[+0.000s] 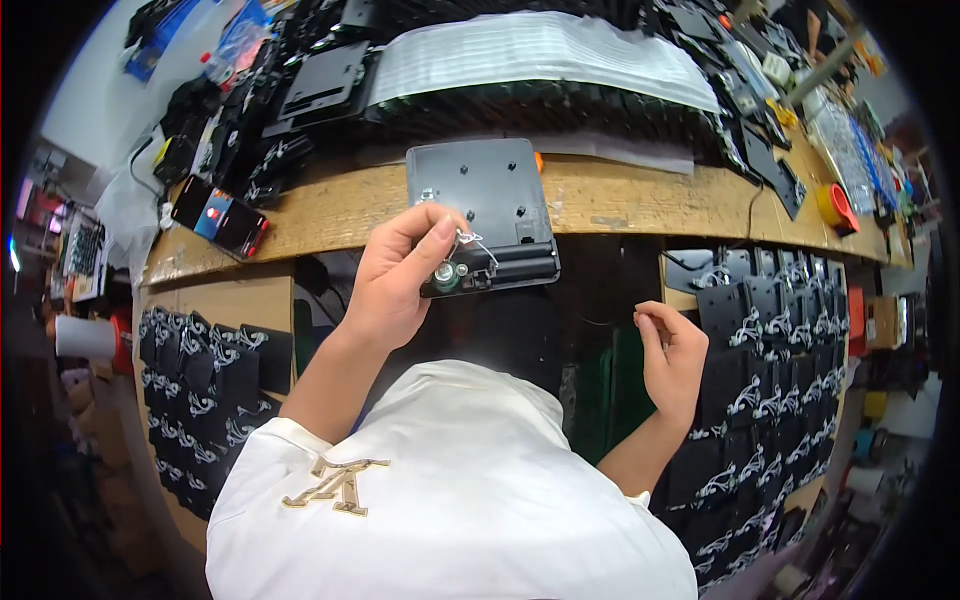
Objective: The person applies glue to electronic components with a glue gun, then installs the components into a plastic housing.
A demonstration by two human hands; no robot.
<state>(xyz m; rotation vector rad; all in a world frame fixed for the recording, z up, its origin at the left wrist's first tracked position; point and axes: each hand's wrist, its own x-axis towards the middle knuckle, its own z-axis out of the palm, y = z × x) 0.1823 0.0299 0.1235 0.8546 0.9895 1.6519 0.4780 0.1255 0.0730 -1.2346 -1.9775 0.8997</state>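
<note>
A black plastic housing (440, 180) with small posts lies at the front edge of the wooden bench, its near end jutting over the edge. My left hand (405, 265) is closed over its near left part, thumb and forefinger pinching a bundle of thin white wires (470, 238). Just below those fingertips sits a round metallic part with a greenish board (446, 277). Off to the right, away from the housing, my right hand (672, 352) hangs below bench height with fingers curled and thumb against them. Whatever it may hold is too small to make out.
Black panels with white wires stand in rows at my left (200, 375) and right (765, 370). Behind the housing, white foam sheeting (540, 55) covers a row of black parts. A phone (220, 217) lies left on the bench; an orange-and-yellow tape roll (835, 208) is far right.
</note>
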